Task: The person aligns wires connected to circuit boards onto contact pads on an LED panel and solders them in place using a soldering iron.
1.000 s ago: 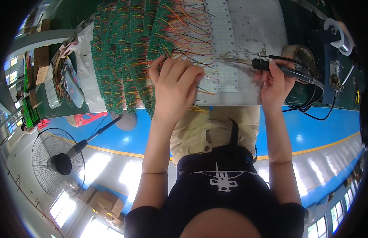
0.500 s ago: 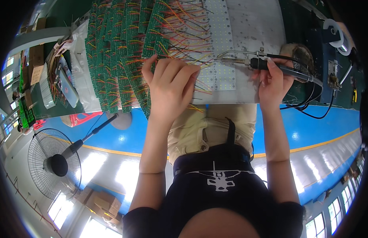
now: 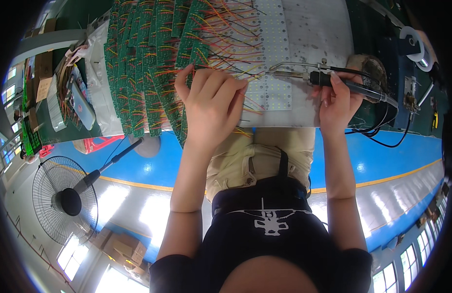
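My right hand (image 3: 339, 100) is closed round the black handle of a soldering iron (image 3: 317, 78). A thin curved metal solder-feed tube (image 3: 296, 64) is clamped on the iron, and its end meets the iron's tip. That tip points left, over the white LED boards (image 3: 276, 90) and close to the ends of several red, yellow and black wires (image 3: 235, 53). My left hand (image 3: 212, 100) rests palm down over the wires, thumb and forefinger pinched on a wire beside the tip. The hand covers most of that wire and part of the boards beneath.
Rows of green circuit boards (image 3: 140, 73) with wires lie left of my hands. On the right are a solder spool (image 3: 412, 46), a round holder (image 3: 367, 68) and looped black cable (image 3: 377, 129). A phone (image 3: 82, 108) lies far left; a fan (image 3: 70, 201) stands beyond the table.
The boards and table appear shifted very slightly to the right. Both hands keep nearly the same pose, and the iron's tip stays by the wire ends.
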Available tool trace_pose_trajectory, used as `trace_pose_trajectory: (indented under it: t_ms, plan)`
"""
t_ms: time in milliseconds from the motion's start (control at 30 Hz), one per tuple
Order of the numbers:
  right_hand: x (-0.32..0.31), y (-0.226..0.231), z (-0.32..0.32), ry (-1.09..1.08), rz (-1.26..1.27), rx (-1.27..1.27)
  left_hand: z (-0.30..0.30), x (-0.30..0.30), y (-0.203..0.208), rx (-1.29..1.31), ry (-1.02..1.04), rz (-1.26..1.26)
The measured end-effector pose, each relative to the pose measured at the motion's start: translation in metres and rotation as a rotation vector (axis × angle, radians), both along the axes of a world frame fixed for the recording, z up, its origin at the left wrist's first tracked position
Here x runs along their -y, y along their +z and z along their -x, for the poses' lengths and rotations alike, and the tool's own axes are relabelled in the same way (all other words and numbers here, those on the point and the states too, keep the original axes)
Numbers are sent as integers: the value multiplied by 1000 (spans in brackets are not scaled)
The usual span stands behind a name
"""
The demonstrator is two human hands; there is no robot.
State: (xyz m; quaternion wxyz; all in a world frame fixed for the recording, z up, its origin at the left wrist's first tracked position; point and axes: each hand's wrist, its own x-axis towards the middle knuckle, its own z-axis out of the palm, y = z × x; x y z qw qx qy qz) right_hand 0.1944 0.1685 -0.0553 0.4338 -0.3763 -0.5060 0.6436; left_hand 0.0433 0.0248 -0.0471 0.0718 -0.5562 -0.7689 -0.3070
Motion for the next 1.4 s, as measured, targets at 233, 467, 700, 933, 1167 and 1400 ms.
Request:
trace_pose_trajectory:
  t_ms: [233, 467, 700, 933, 1167, 1400]
  plan:
    - [0, -2, -2, -3, -2, -20, -1, -1, 1, -16, 0, 2]
    - [0, 0, -1, -6, 31, -61, -1, -3, 2, -34, -29, 18]
    - [1, 2, 1, -33, 47, -57, -1, -4, 3, -55, -52, 16]
    - [0, 1, 0, -10, 50, -64, 0, -5, 3, -28, -74, 52]
    - [0, 0, -1, -14, 60, -62, 0, -7, 0, -57, -60, -7]
    - [-1, -2, -3, 27, 48, -91, 1, -8, -2, -41, -20, -19]
